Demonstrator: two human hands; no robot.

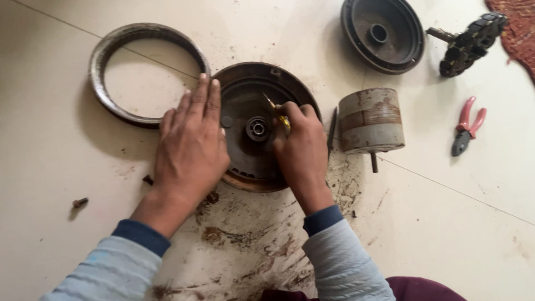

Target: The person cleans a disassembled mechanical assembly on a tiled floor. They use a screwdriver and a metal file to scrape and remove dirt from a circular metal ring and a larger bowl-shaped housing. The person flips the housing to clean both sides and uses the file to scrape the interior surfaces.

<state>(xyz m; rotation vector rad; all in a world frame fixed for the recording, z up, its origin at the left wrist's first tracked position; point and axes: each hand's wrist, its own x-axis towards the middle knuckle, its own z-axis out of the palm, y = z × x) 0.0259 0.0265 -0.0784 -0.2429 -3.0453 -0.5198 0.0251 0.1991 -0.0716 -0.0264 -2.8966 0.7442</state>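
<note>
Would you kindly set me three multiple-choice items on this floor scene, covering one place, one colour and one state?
1. Where do the red-handled pliers lie?
A. right of the grey rusty metal cylinder
B. inside the empty metal ring
C. under the left hand

2. What colour is the handle of the small tool in the right hand?
A. blue
B. yellow
C. white

3. How is the left hand placed?
A. clenched in a fist
B. lifted off the floor
C. flat, fingers extended, on the round rusty metal disc

Answers: 1 A, they lie on the tile past the cylinder. 2 B, yellow shows above the fingers. 3 C, the palm presses the disc's rim.
</note>
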